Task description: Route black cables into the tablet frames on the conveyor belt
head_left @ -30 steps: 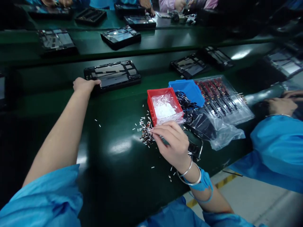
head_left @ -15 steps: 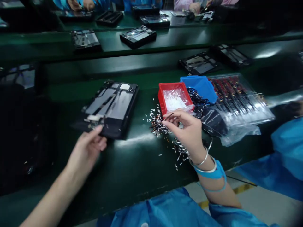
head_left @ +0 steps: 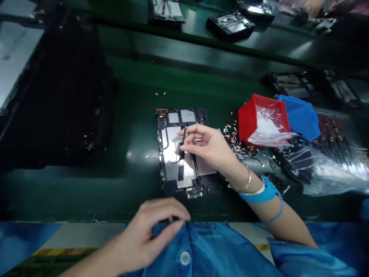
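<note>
An opened tablet chassis (head_left: 175, 154) lies on the dark green bench right in front of me, long side pointing away. My right hand (head_left: 206, 146) hovers over its middle, fingers pinched on a thin black cable piece (head_left: 183, 140) that touches the chassis. My left hand (head_left: 152, 234) is curled at the bench's near edge, fingertips pressed on the lower rim of the chassis beside my blue sleeve; what it grips, if anything, is hidden.
A red bin (head_left: 261, 119) with a clear bag of white parts and a blue bin (head_left: 301, 115) stand to the right, with loose small pieces (head_left: 233, 140) scattered beside them. Plastic bags and trays (head_left: 325, 161) lie further right. More chassis (head_left: 230, 25) rest on the far belt.
The chassis came from the left into place in front of me and turned lengthwise. My right hand left the loose pieces and moved onto it with a cable. My left hand drew back to the bench edge.
</note>
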A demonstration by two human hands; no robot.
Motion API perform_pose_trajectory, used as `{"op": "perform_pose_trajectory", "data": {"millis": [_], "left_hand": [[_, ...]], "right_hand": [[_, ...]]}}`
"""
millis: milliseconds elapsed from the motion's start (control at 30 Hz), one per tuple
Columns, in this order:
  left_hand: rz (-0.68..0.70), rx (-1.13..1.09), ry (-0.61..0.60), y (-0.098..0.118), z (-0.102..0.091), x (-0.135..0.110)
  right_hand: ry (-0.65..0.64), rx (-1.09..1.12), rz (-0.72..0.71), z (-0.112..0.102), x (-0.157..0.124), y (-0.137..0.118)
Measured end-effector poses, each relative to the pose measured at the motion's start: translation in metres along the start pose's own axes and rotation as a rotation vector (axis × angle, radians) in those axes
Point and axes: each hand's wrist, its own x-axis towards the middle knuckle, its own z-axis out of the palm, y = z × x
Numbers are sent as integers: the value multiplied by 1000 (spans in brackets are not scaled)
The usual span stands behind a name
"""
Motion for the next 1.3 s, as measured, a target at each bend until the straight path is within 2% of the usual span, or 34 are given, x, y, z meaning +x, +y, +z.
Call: {"op": "perform_pose_trajectory", "data": {"millis": [67, 133, 167, 233, 367, 600, 800, 1000, 1100, 1300], "left_hand": [[242, 486, 260, -3, -24, 7], [319, 915, 414, -10, -43, 14], [312, 1057, 432, -14, -50, 18], [291, 1188, 392, -22, -59, 24], [312, 1238, 296, -31, -61, 26], [337, 1231, 318, -31, -57, 25], [302, 1207, 285, -27, -57, 28], [314, 1319, 192, -17, -61, 37], [310, 1325, 145, -19, -64, 42], [342, 1331, 131, -24, -66, 42]], "right_hand": [[-17, -13, 13, 7, 15, 0], [-16, -38, 32, 13, 26, 1], [-11, -58, 36, 15, 30, 2], [-1, -115, 31, 17, 35, 3], [-11, -233, 14, 20, 36, 5], [-20, -401, -41, 17, 38, 0], [-28, -651, -126, 10, 47, -5], [-122, -657, -76, 9, 58, -5], [-134, -683, -69, 10, 60, -5], [-124, -740, -68, 11, 61, -3]]}}
